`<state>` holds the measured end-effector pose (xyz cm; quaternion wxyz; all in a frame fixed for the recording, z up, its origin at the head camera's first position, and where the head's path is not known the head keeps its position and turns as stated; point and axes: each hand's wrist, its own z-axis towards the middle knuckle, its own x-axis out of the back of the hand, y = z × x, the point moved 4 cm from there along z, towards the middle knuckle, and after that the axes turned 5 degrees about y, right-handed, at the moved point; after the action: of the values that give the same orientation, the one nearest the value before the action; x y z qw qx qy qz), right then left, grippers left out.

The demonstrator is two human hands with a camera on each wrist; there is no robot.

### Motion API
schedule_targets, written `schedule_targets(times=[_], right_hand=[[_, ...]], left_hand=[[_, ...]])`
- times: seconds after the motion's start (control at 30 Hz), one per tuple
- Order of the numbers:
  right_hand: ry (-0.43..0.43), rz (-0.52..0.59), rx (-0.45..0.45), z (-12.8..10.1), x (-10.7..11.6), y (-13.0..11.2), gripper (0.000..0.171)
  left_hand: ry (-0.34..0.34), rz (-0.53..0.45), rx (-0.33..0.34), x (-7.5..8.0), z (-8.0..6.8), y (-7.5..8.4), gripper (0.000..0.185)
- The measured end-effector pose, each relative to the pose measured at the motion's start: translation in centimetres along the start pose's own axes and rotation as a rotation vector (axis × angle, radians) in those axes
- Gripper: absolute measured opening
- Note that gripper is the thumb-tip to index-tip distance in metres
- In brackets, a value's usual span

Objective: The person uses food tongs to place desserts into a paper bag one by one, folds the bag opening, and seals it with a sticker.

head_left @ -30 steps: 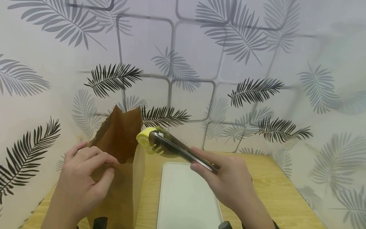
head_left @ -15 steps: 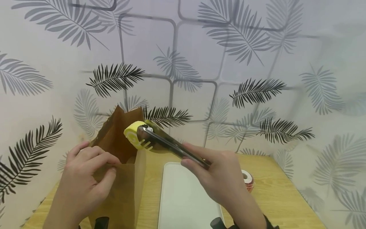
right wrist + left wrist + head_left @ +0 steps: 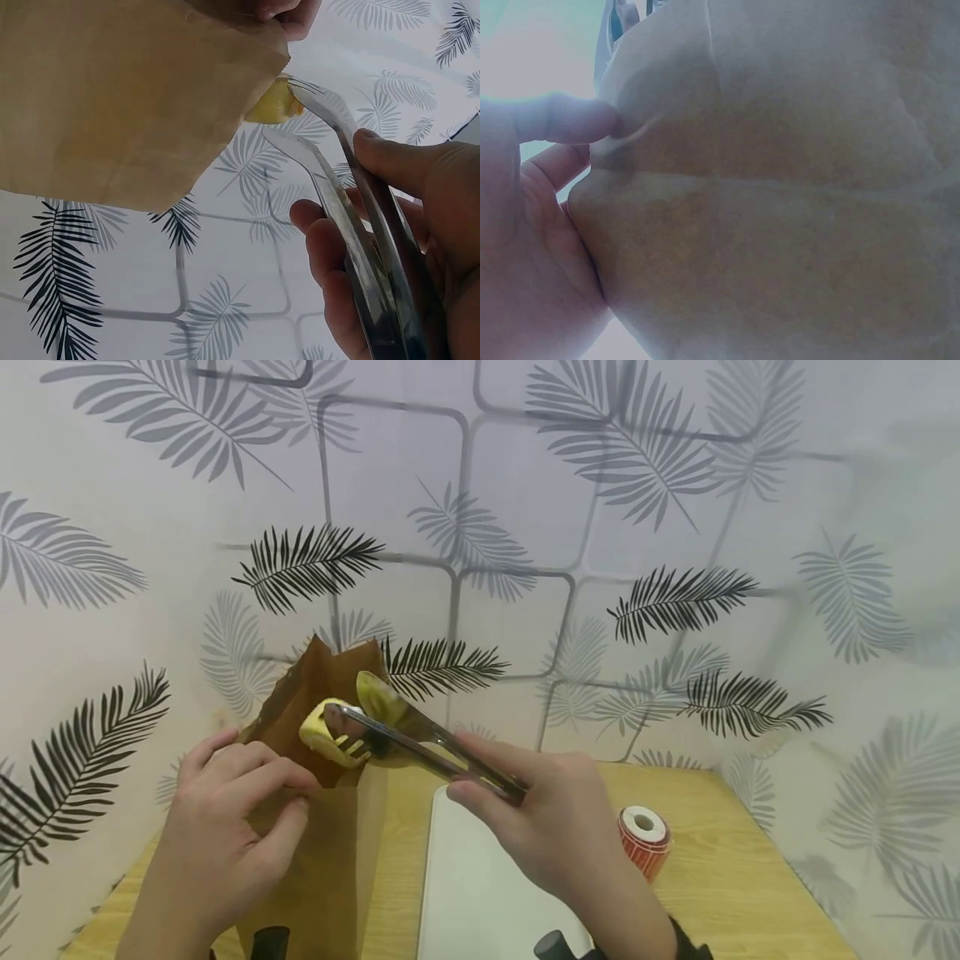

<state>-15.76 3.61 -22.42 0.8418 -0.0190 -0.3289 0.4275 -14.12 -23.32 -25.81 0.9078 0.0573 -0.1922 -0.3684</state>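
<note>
Steel tongs (image 3: 420,745), squeezed in the right hand (image 3: 540,827), carried a yellow cake roll (image 3: 324,739) over the mouth of a brown paper bag (image 3: 322,860). The left hand (image 3: 217,835), at nine o'clock from the tongs, pinched the bag's near edge between thumb and fingers to hold it open. The roll hung at the rim, not yet inside, gripped only by the tong tips. A loosened squeeze could have dropped the soft roll onto the wooden table (image 3: 735,877); a slack bag edge might have folded shut against it. A white tray (image 3: 480,893) lay at six o'clock from the tongs, a red sticker roll (image 3: 643,842) at four.
</note>
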Motion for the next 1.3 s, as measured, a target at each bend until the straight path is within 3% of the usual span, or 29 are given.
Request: schedule_targets(times=[0.47,0.7,1.3], right_hand=[[0.009,-0.039,-0.012,-0.1,0.0,0.3,0.043],[0.019,-0.048,-0.03,-0.5,0.3,1.2,0.047],[0.05,-0.109,-0.121,-2.2,0.8,4.2,0.053]], left_hand=[[0.006,-0.006,0.014,0.0,-0.1,-0.1,0.026],[-0.038,0.009,0.016,-0.1,0.0,0.0,0.014],[-0.034,-0.002,-0.003,-0.4,-0.1,0.1,0.015]])
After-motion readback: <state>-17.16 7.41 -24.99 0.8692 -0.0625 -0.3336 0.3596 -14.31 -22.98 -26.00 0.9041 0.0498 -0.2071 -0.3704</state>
